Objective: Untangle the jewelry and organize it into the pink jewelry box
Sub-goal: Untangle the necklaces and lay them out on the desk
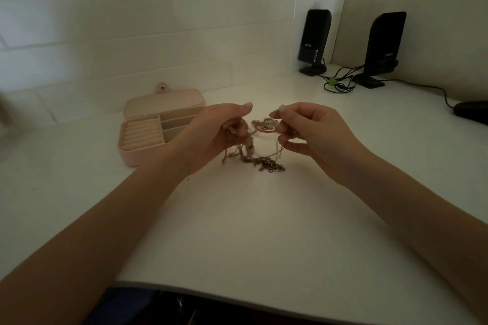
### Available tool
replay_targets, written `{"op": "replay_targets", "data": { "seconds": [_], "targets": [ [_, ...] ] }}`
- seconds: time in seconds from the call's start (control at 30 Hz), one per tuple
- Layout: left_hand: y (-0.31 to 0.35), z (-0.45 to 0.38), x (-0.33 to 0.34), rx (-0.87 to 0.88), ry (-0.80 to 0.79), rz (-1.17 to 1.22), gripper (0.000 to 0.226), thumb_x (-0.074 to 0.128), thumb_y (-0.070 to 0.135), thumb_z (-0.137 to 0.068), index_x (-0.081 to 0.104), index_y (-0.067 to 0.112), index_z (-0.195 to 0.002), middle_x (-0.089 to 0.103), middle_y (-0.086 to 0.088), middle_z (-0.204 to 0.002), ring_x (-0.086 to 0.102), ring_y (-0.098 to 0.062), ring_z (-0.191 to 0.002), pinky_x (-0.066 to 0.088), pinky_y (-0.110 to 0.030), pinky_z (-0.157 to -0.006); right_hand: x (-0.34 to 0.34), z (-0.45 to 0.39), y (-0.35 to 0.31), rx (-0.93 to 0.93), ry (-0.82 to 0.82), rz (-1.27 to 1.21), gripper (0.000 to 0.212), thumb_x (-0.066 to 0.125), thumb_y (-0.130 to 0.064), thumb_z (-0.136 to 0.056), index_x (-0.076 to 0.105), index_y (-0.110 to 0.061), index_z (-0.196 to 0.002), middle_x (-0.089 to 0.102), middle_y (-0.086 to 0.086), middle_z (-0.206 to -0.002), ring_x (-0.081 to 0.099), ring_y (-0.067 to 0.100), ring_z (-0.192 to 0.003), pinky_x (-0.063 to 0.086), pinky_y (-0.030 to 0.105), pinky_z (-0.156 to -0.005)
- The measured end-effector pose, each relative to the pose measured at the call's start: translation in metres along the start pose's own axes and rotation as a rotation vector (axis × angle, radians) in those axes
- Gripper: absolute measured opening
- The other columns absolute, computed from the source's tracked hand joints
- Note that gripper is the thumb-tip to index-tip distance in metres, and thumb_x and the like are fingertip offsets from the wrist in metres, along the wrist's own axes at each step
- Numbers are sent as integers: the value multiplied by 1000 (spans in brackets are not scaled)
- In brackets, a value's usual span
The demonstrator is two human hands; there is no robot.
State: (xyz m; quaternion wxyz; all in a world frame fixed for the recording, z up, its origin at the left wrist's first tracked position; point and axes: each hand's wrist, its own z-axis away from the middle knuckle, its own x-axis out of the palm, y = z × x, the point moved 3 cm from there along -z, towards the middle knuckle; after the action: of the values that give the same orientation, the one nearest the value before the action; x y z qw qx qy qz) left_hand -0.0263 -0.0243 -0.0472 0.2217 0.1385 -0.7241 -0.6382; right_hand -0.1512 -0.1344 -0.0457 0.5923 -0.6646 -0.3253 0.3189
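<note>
Left hand (211,134) grips tangled jewelry (245,148); right hand (306,132) pinches one strand above table (250,219). Chains likely light, limp, snag-prone: pinch near knots. Pink jewelry box (140,140) open, left.

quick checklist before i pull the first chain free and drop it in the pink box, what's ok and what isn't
1. Box open: ok. The pink jewelry box lies with its lid back, to the left of the hands.
2. Compartments free: ok as far as they show; the ring rolls and side sections look bare, though the left hand hides part.
3. Left hand grip: ok. It holds the tangled chains.
4. Right hand grip: ok. It pinches a strand of the tangle.
5. One chain separated: not ok. The strands hang knotted between both hands, some trailing onto the white table.
6. Which strand runs free: cannot tell; the light is dim.
</note>
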Motion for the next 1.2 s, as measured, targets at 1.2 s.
{"op": "replay_targets", "data": {
  "seconds": [1.2],
  "targets": [
    [-1, 5, 4, -93, -119, -194, 42, 43, 0, -90, 61, 25, -118, 37, 4, -42, 50, -15, -40, 48, -25, -48, 7, 0, 3, 173, -98, -277, 21, 47, -15, -91, 60, -11, -74, 66, 3, -71, 62, 14, -68, 51, 27, -69]
  ]
}}
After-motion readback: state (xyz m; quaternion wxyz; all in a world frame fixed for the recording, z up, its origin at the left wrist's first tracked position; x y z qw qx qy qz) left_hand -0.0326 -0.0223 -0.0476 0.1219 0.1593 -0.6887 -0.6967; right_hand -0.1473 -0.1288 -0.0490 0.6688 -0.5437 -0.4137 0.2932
